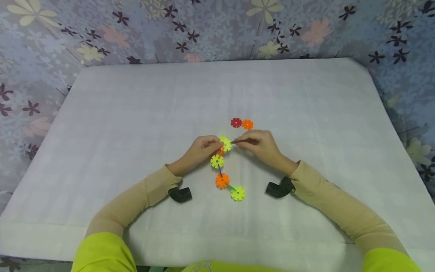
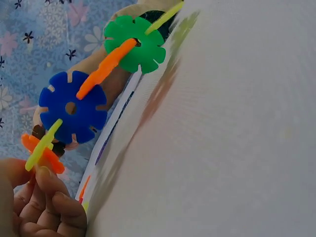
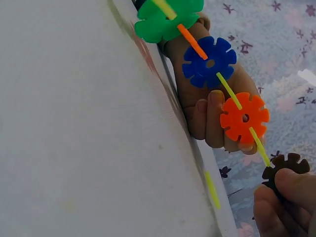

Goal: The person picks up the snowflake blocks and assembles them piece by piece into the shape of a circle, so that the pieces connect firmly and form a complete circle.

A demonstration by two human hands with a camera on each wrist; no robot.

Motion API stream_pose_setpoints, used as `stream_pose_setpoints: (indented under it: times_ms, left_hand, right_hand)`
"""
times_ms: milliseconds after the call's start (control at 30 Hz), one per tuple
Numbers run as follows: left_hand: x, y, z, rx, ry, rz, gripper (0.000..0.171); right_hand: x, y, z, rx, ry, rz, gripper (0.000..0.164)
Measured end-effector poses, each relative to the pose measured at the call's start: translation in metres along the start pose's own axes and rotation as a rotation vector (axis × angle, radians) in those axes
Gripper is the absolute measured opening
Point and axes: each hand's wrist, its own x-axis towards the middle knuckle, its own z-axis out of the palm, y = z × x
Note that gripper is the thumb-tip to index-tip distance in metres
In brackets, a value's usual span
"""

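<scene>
Chain of slotted discs runs over the middle of the white-covered table, its far end raised between both hands. From the near end: yellow-green, green, orange, blue, yellow-green, orange, yellow-green. Overhead, the green, blue and second orange discs show only as thin edges; the wrist views show their faces.

Left hand pinches the chain at its far end, thumb and fingers together. Fingertips cover part of the pieces there; cannot tell which disc takes the grip.

Right hand pinches a dark slotted disc, brown or black, hard to say in the dim light. Thumb covers much of its face. Its edge meets the last yellow-green disc; whether the slots are engaged, cannot tell.

Loose red disc and loose orange disc lie side by side just beyond the right hand.

Right wrist view: green disc cut off by the top edge; a yellow sliver by the table edge, too little showing to identify. Black curved attachments sit at both wrists, partly under beige sleeves.
</scene>
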Motion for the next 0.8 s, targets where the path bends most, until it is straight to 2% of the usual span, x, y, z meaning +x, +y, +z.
stream_pose_setpoints:
  times_ms: [133,300,400,567,633,700,800]
  left_hand:
    - [0.005,-0.019,0.0,-0.034,-0.018,0.024,0.022]
    - [0.006,-0.02,0.004,-0.067,-0.059,0.034,0.02]
    - [0.006,-0.02,0.006,-0.075,-0.078,0.034,0.02]
    - [0.006,-0.017,0.007,-0.076,-0.093,0.026,0.021]
    - [0.006,-0.016,0.006,-0.085,-0.096,0.006,0.021]
    - [0.005,-0.016,0.003,-0.107,-0.086,-0.019,0.022]
    - [0.001,-0.015,-0.001,-0.141,-0.042,-0.053,0.022]
  right_hand:
    - [-0.002,0.001,-0.003,0.075,-0.014,0.057,0.012]
    - [-0.005,0.001,-0.005,0.132,-0.042,0.105,0.012]
    - [-0.007,0.004,-0.006,0.147,-0.058,0.101,0.013]
    - [-0.011,0.018,-0.006,0.113,-0.053,0.076,0.018]
    - [-0.011,0.021,-0.003,0.061,-0.052,0.047,0.019]
    - [-0.01,0.023,0.002,-0.041,-0.079,0.009,0.021]
    - [-0.008,0.026,0.01,-0.258,-0.182,-0.016,0.042]
